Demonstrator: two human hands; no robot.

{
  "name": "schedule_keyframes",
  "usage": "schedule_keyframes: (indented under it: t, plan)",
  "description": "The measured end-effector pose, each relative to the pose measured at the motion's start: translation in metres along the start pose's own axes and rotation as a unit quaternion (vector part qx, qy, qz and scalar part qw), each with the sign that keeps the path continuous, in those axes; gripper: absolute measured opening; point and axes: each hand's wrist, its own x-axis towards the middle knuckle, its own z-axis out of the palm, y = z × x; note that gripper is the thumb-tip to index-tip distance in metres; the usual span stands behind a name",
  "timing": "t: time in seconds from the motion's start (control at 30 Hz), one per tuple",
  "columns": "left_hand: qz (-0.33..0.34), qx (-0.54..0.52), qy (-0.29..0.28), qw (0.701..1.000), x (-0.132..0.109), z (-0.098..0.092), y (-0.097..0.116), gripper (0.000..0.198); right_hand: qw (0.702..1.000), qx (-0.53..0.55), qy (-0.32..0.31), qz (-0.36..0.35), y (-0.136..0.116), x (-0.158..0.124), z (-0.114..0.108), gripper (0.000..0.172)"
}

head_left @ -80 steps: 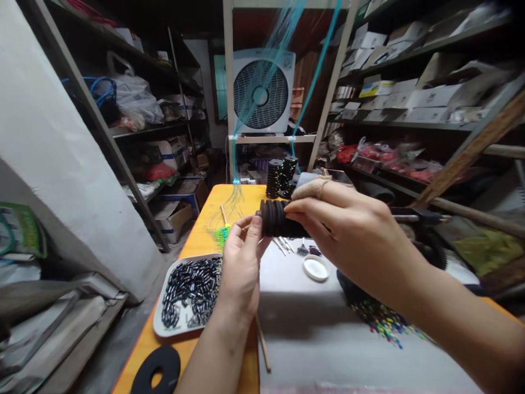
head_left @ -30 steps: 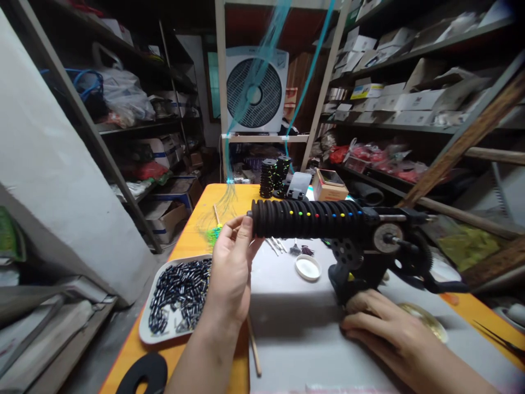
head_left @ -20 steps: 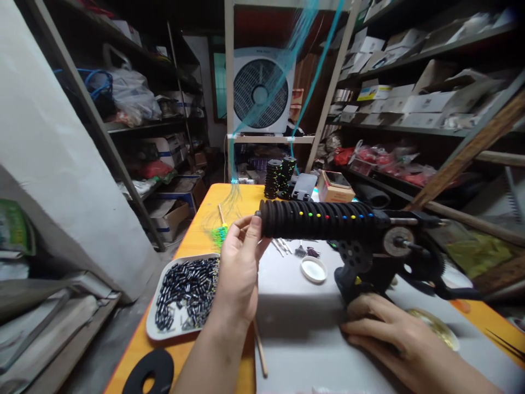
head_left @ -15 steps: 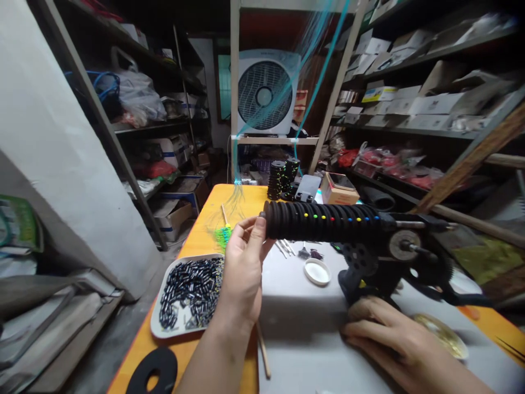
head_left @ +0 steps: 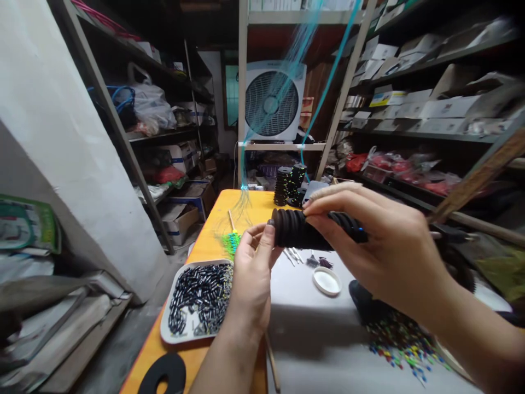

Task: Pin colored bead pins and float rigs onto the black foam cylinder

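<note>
A black ribbed roller [head_left: 289, 229] lies level above the table. My left hand [head_left: 252, 273] grips the knob at its left end between thumb and fingers. Over the roller's upper side, the thumb and forefinger of my right hand [head_left: 377, 241] are pinched together against the ribs. Whatever is between those fingertips is too small to make out. My right hand hides most of the roller and its row of coloured dots; a blue dot shows behind the palm. Beneath my right wrist is a pile of coloured-headed pins [head_left: 404, 342].
Left of my left arm stands a white tray [head_left: 166, 328] of small dark shiny tubes. Near it lie a black foam disc [head_left: 172, 368], a wooden stick [head_left: 272, 364] and a green bristly piece [head_left: 230, 242]. A white lid [head_left: 327, 280] sits beyond. Black spools [head_left: 283, 189] stand at the back.
My right hand has risen from the tabletop beside the roller's stand to the roller's ribs, uncovering the pin pile. My left hand keeps its hold. The view has shifted slightly.
</note>
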Motion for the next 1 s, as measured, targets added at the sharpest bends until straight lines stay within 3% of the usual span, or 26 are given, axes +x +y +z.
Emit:
schedule_keyframes:
  t: [0.17,1.0]
  plan:
    - [0.008,0.013,-0.006,1.000,0.000,-0.001,0.001,0.014,1.000,-0.014,0.001,-0.014,0.001,0.001,0.015,0.010]
    - [0.017,0.020,-0.005,1.000,0.001,-0.002,-0.003,0.014,0.997,-0.058,-0.003,-0.044,-0.001,0.000,0.016,0.010]
